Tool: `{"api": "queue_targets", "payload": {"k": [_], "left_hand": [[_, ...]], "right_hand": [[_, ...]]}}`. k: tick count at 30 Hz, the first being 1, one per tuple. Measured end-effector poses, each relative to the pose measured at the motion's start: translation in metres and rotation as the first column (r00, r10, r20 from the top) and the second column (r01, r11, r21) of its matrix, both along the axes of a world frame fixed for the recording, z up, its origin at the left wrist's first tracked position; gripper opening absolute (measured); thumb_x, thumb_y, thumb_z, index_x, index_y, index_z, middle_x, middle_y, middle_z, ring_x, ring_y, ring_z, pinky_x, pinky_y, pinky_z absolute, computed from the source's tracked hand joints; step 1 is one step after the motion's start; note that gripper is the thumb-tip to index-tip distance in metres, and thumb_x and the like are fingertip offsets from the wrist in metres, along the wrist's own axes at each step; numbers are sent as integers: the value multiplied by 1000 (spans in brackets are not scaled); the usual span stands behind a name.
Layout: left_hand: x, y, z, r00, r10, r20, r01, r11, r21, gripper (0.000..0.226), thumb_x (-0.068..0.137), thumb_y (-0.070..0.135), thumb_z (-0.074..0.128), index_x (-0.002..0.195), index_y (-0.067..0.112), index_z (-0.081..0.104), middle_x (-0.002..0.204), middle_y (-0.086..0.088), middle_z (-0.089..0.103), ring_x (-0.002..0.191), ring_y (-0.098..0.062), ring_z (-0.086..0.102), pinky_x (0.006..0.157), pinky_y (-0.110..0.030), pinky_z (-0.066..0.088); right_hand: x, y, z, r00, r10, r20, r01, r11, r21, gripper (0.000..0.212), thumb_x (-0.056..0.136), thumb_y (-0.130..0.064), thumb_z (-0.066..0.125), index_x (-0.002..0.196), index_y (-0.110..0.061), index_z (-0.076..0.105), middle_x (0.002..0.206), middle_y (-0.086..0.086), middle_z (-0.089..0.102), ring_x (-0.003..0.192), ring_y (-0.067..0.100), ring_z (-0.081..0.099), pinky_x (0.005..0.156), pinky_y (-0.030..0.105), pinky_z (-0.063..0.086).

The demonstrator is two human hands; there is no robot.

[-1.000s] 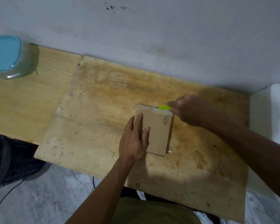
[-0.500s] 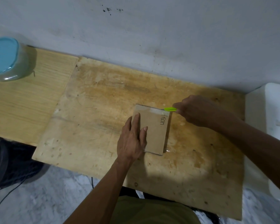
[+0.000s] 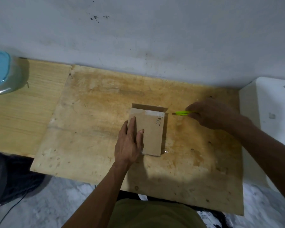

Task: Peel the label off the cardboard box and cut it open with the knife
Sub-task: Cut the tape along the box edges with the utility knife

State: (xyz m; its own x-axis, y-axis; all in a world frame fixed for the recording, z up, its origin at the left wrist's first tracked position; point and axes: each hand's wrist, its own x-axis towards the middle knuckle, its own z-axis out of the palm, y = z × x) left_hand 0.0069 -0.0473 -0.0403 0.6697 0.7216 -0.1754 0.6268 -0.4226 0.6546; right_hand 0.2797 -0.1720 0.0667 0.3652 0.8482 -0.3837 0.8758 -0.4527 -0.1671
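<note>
left hand [image 3: 129, 142] flat on the cardboard box [image 3: 152, 131]; right hand [image 3: 214, 113] holds the knife [image 3: 182, 113] beside it.

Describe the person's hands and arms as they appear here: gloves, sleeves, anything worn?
Both the left hand and the right hand are bare, with no gloves. Both forearms are bare as far as the frame shows, no sleeves reaching them. No watch, ring or band is visible on either wrist or hand. An olive-green garment shows at the bottom edge.

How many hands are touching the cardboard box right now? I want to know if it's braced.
1. The left hand lies flat on the cardboard box. The right hand holds the green knife just right of it, apart.
</note>
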Motion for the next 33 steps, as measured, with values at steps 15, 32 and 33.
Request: {"api": "queue_targets", "payload": {"k": [15, 32, 33], "left_hand": [[19, 35, 26, 998, -47, 43, 49, 998, -48, 72, 90, 63, 50, 150, 37, 20, 161, -6, 16, 143, -34, 28, 106, -51, 41], [15, 89, 40, 971, -228, -75, 223, 972, -72, 45, 95, 40, 61, 129, 10, 63, 117, -14, 70, 107, -31, 65, 83, -31, 49], [6, 87, 39, 979, -190, -78, 183, 979, -90, 46, 94, 41, 62, 130, 12, 62, 117, -13, 70, 107, -31, 66, 84, -32, 51]], "right_hand": [[-178, -33, -47, 224, -723, -653, 926, 367, -90, 38, 87, -46, 67, 109, -19, 53, 96, -4, 60, 86, 14, 59, 59, 21, 40], [-225, 12, -71, -195, -672, -714, 980, -170, -108, 26, 74, -36, 78, 81, -18, 60, 78, 7, 70, 74, 29, 69, 70, 44, 60], [-222, 12, -69, -186, -663, -726, 981, -171, -95, 27, 75, -33, 78, 86, -15, 61, 80, 7, 70, 74, 28, 68, 68, 39, 58]]}}
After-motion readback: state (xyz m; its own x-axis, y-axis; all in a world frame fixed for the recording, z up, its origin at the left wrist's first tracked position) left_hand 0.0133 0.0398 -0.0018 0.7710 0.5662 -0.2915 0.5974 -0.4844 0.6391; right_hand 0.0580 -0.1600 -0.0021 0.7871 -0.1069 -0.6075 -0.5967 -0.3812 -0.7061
